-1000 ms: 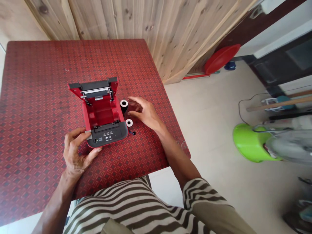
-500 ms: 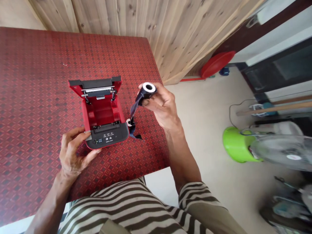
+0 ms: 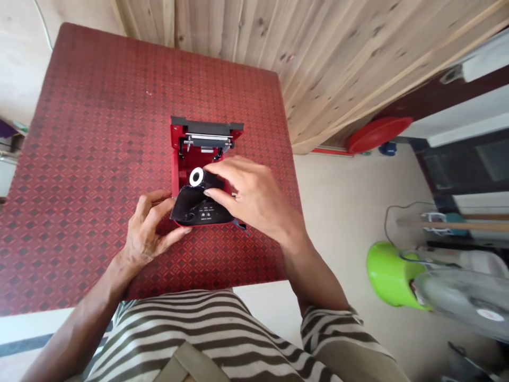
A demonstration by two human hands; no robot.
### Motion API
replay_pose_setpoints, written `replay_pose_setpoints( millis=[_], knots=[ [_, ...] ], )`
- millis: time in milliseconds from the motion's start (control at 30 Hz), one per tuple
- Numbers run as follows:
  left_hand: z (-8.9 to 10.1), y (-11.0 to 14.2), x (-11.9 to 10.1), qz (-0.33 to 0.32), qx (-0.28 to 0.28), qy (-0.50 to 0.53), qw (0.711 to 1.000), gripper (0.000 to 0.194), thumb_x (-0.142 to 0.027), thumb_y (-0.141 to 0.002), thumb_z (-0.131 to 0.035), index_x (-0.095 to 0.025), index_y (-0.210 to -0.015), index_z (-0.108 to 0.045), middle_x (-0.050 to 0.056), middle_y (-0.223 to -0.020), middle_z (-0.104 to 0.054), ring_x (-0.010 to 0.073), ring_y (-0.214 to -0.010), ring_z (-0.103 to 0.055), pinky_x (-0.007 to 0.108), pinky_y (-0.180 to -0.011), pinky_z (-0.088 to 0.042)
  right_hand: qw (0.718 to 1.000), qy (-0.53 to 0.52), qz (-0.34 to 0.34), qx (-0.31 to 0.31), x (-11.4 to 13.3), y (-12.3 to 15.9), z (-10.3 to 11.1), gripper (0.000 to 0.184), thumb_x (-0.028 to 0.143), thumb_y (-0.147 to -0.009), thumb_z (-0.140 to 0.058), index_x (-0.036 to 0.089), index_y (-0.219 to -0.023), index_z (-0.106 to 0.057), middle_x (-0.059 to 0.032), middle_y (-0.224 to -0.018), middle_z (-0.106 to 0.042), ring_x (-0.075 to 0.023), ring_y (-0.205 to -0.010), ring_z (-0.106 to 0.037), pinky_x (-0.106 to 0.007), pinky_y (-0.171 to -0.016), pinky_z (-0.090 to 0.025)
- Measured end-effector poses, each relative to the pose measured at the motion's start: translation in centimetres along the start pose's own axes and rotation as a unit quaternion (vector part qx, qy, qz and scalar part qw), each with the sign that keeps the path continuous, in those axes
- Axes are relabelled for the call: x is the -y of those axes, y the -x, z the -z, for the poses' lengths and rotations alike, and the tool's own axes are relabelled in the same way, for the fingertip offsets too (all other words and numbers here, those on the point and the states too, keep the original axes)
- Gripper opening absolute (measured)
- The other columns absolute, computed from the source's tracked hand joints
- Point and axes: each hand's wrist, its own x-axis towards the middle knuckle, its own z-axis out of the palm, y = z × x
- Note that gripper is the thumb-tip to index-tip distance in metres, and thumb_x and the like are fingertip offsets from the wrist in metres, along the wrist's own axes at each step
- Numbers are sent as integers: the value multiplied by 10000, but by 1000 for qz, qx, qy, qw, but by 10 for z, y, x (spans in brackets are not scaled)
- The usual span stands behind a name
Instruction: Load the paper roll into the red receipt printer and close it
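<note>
A small red and black label printer (image 3: 207, 217) stands on the patterned table with its lid (image 3: 207, 127) raised. My left hand (image 3: 147, 228) grips its front left corner, fingers at the side and thumb along the front edge. My right hand (image 3: 254, 193) pinches a roll of black ribbon (image 3: 212, 179) with a white core, holding it above the printer's red compartment. The core's round end faces left. A loose black length (image 3: 186, 204) hangs from the roll over the left part of the button panel. Most of the compartment is hidden by roll and hand.
The red patterned table (image 3: 99, 132) meets a wooden plank wall (image 3: 246, 32) at the back. Some dark ribbon (image 3: 240, 225) shows beside the printer's right front corner. On the floor at right are a green bucket (image 3: 392, 276), a fan (image 3: 465, 302) and a red basin (image 3: 377, 133).
My right hand has brought the roll left, from beside the printer to over its compartment. The loose ribbon now lies across the panel. My left hand keeps its hold; the view has shifted.
</note>
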Motion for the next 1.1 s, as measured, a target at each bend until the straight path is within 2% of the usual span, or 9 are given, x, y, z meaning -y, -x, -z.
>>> replay_pose_setpoints(
  millis=[133, 300, 600, 700, 767, 833, 933, 1000, 1100],
  knots=[
    [-1, 2, -1, 9, 13, -11, 1000, 580, -499, -942, -782, -256, -1429, -582, 88, -1256, -675, 211, -1122, -712, 339, -947, -636, 981, 157, -42, 110, 17, -21, -14, 248, 84, -1018, -586, 165, -1183, -751, -123, -1148, -786, -292, -1137, -706, -394, -925, -548],
    [-1, 3, -2, 11, 15, -14, 1000, 596, -541, -954, -755, -265, -1446, -562, 88, -1279, -661, 218, -1160, -705, 358, -971, -641, 958, 217, -69, 173, 18, -41, -23, 305, 68, -1024, -509, 154, -1170, -763, -156, -1126, -805, -314, -1044, -751, -390, -821, -532],
    [0, 1, -5, 8, 9, -10, 1000, 551, -516, -978, -723, -231, -1424, -572, 113, -1247, -659, 218, -1143, -702, 348, -932, -657, 951, 230, -62, 199, 12, -59, -31, 268, 71, -1005, -574, 116, -1155, -792, -204, -1092, -820, -351, -1024, -785, -422, -821, -566],
    [0, 2, -5, 9, 11, -11, 1000, 559, -507, -977, -727, -238, -1438, -563, 117, -1262, -660, 221, -1140, -704, 355, -933, -660, 959, 198, -61, 191, 13, -53, -26, 310, 48, -1021, -537, 120, -1213, -770, -185, -1152, -814, -322, -1046, -788, -406, -843, -581],
    [0, 3, -4, 11, 15, -11, 1000, 557, -500, -979, -726, -236, -1439, -559, 124, -1278, -658, 220, -1146, -704, 352, -943, -659, 972, 146, -36, 180, 10, -44, -18, 388, -3, -1020, -489, 135, -1273, -748, -150, -1226, -805, -282, -1091, -783, -391, -908, -589],
    [0, 4, -4, 10, 17, -11, 1000, 550, -489, -975, -733, -229, -1430, -564, 127, -1285, -654, 220, -1158, -703, 347, -959, -655, 984, 75, 16, 159, 6, -32, -12, 411, 1, -1038, -472, 154, -1309, -741, -116, -1288, -795, -246, -1155, -765, -388, -1008, -581],
    [1, 2, -4, 6, 11, -14, 1000, 530, -467, -967, -749, -215, -1402, -580, 126, -1274, -654, 217, -1162, -699, 334, -970, -648, 988, -18, 101, 113, -5, -17, -9, 314, 152, -1089, -540, 181, -1327, -744, -94, -1294, -799, -224, -1180, -743, -420, -1096, -561],
    [1, 1, -5, 3, 8, -18, 1000, 512, -460, -971, -746, -208, -1388, -588, 124, -1265, -653, 212, -1153, -696, 326, -964, -646, 987, -51, 129, 79, -13, -12, -12, 274, 214, -1085, -590, 185, -1296, -763, -95, -1221, -816, -228, -1109, -743, -452, -1072, -573],
    [1, 1, -4, -3, 10, -22, 1000, 503, -462, -980, -732, -203, -1387, -589, 123, -1255, -653, 210, -1144, -694, 320, -949, -644, 986, -75, 144, 29, -22, -8, -23, 228, 202, -1084, -591, 191, -1147, -810, -82, -1087, -825, -220, -999, -729, -444, -981, -597]
  ],
)
